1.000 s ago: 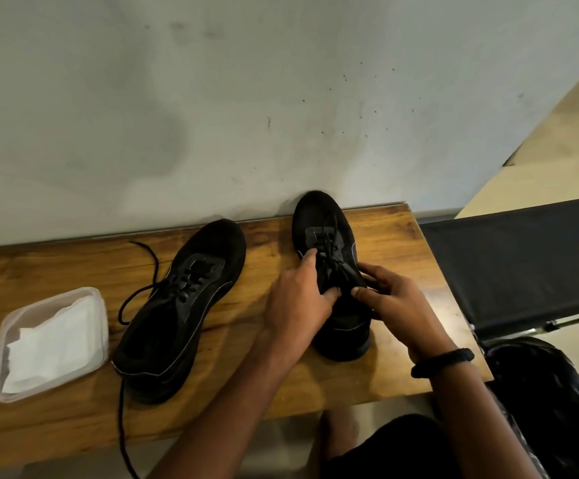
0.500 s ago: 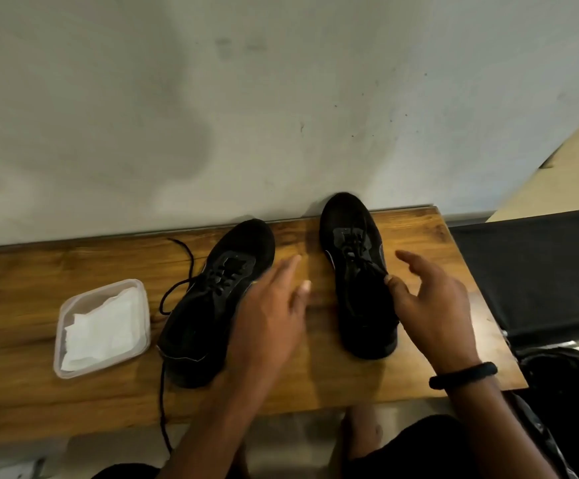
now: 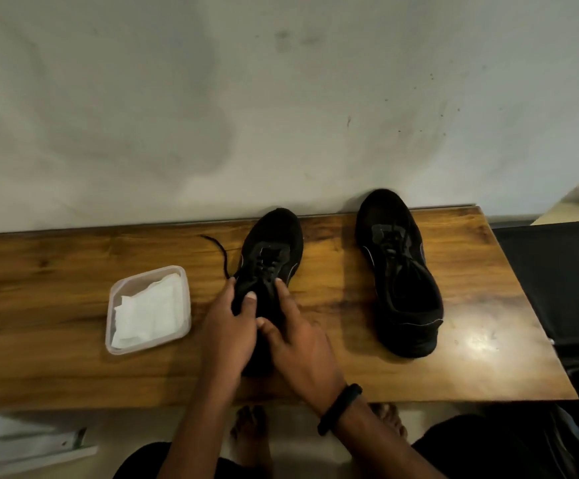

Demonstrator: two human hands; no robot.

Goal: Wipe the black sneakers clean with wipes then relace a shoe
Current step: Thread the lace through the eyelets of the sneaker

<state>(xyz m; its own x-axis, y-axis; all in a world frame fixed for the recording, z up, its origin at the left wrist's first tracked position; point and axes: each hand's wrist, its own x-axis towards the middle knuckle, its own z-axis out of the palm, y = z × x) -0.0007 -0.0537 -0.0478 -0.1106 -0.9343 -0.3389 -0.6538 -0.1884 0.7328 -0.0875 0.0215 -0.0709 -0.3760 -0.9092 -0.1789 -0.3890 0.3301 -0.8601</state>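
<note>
both hands, seen from the head camera, grip one black sneaker [image 3: 270, 257] mid-bench [image 3: 56, 271]: left hand [image 3: 227, 330] and right hand [image 3: 303, 347] clasp its sides, thumbs on top. its loose lace [image 3: 220, 252] trails left. the second sneaker [image 3: 398, 271] stands apart on the right; wipes [image 3: 146, 312] fill a tub [image 3: 108, 323] on the left.

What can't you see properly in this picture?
Head view only.
- Held sneaker: back half covered by the left hand and right hand.
- Other sneaker: laces black on black, so tied or not is unclear.
- Wipes in the tub: piled together, so their number is unclear.
</note>
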